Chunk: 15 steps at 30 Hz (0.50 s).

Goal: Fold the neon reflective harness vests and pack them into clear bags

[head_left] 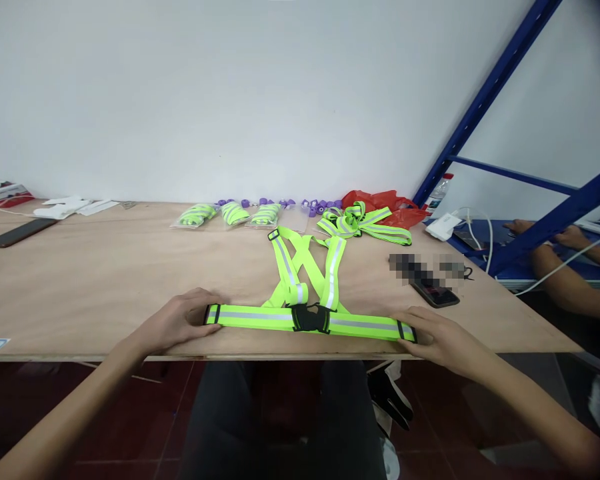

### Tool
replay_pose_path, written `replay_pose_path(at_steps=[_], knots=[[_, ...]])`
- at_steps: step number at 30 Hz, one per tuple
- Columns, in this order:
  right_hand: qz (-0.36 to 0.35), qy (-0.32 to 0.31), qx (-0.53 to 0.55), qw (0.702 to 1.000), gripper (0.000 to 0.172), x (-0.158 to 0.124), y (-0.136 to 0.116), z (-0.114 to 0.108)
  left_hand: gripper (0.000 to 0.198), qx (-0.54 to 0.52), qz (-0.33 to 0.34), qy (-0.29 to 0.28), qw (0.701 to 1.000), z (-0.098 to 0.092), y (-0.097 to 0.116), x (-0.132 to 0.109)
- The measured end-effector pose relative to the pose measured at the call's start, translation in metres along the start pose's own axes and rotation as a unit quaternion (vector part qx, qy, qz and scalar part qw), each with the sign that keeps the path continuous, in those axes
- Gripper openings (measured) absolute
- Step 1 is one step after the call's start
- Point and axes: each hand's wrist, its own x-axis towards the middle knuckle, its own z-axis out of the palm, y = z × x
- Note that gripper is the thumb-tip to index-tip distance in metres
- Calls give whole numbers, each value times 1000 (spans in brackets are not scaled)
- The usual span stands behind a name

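Observation:
A neon yellow reflective harness (260,317) lies near the table's front edge, its waist belt stretched straight from side to side. A black buckle (311,318) is fastened at the middle of the belt. The shoulder straps (333,273) cross behind it, flat on the wood. My left hand (183,320) has its fingers closed around the belt's left end, by a black slider. My right hand (433,333) grips the right end by another slider, with thumb and fingers on either side.
Several bagged yellow bundles (235,213), purple bits (325,205), another yellow strap bundle (353,221) and a red bag (390,205) line the wall. A phone (436,293) lies right. Beyond the blue rack post (485,100) are another person's arms (560,267). A dark flat bar (20,232) lies left.

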Motion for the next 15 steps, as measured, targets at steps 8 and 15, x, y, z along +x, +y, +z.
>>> replay_pose_path(at_steps=[8,15], knots=[[17,-5,23,1000,47,-1,-2,4,45,38,18,-24,999,1,5,4],[49,22,110,992,54,-3,-16,18,47,48,38,-8,998,13,-7,5]])
